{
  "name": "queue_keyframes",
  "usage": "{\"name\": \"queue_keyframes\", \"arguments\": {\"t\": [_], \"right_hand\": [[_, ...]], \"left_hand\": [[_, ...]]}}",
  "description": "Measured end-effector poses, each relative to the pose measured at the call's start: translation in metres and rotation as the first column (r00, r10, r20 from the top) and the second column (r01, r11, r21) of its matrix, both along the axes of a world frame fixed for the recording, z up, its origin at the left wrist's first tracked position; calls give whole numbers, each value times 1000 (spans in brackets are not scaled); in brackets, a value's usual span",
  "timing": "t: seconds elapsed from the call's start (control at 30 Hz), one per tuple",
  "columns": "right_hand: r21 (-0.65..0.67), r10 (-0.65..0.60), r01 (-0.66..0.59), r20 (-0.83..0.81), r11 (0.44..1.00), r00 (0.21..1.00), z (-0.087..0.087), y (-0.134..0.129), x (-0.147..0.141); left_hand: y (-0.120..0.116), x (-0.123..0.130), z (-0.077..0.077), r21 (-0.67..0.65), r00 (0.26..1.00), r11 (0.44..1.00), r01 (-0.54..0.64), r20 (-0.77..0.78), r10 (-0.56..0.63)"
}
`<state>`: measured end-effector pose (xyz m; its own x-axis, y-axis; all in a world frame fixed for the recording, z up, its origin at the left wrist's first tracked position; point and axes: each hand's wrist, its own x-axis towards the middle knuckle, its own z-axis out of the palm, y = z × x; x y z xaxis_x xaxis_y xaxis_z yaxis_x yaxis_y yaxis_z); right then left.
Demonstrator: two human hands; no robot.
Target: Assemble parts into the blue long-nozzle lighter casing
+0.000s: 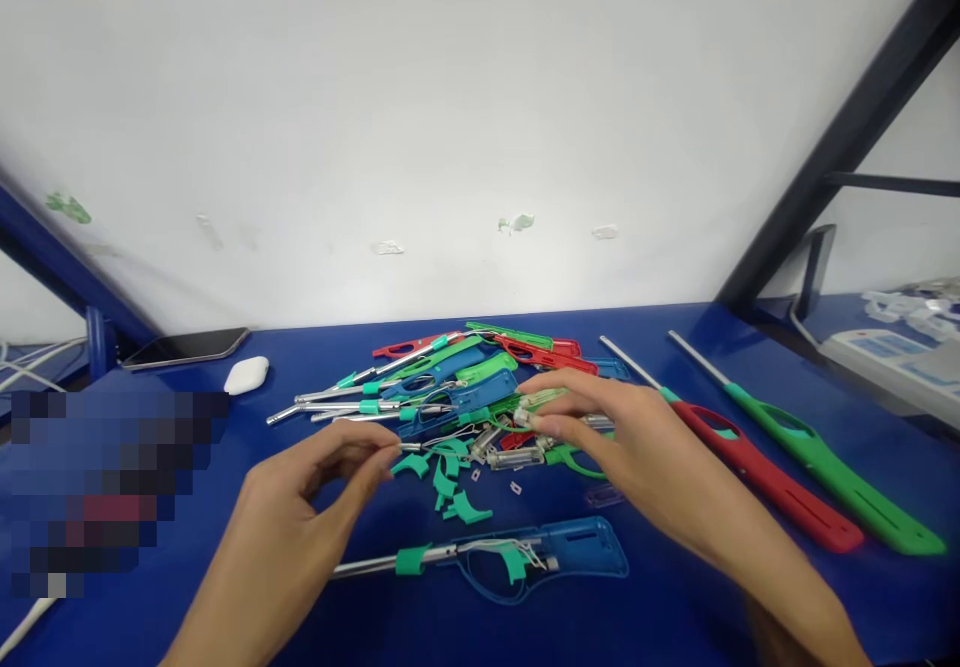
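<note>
My left hand [319, 502] is closed in a pinch on a thin metal-tipped piece [409, 446], from which a white wire [454, 434] seems to run rightward. Between the thumb and fingertips of my right hand [611, 427] is a small white part [523, 415]; its exact kind is unclear. Below both hands lies an opened blue lighter half [592, 547] with a metal tube, wires and a green trigger [514, 563] in it. Loose green triggers [466, 509] and clear fuel tanks [516, 458] lie between the hands.
Behind the hands is a pile of opened long lighters [420, 384]. A red lighter [772, 477] and a green lighter [847, 477] lie at the right. A white earbud case [247, 375] and a phone [186, 347] are at the left, near the wall [480, 127].
</note>
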<state>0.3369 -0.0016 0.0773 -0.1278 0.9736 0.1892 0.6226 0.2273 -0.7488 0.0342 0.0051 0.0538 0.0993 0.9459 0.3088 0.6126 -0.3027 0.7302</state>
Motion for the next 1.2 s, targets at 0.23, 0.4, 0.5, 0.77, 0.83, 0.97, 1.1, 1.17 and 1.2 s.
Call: {"name": "queue_keyframes", "arguments": {"t": [0.23,0.4,0.5,0.77,0.83,0.97,1.1,1.17,1.2], "right_hand": [[-19,113,-114,-13,993,993,-1,-10,-33],[-42,207,-210,-55,977,977,7,-13,-47],[-17,238,-240,-90,971,967,8,-13,-50],[46,262,-259,-79,965,962,4,-12,-52],[61,256,-251,-74,966,964,2,-12,-52],[59,244,-241,-58,969,968,-3,-13,-50],[90,208,-209,23,974,978,-8,-12,-49],[164,250,-249,15,955,968,-7,-11,-49],[211,271,-265,3,941,963,-6,-11,-50]], "left_hand": [[-6,21,5,-158,955,986,49,295,-1],[-9,26,8,-166,948,976,142,308,-85],[-10,33,11,-154,939,964,217,305,-162],[-14,34,7,-167,949,975,148,301,-92],[-16,34,6,-160,954,980,117,292,-66],[-17,37,10,-118,964,989,93,260,-60],[-18,38,14,-134,961,984,118,267,-79],[-19,38,14,-160,952,977,144,293,-92],[-19,38,13,-175,946,972,158,308,-98]]}}
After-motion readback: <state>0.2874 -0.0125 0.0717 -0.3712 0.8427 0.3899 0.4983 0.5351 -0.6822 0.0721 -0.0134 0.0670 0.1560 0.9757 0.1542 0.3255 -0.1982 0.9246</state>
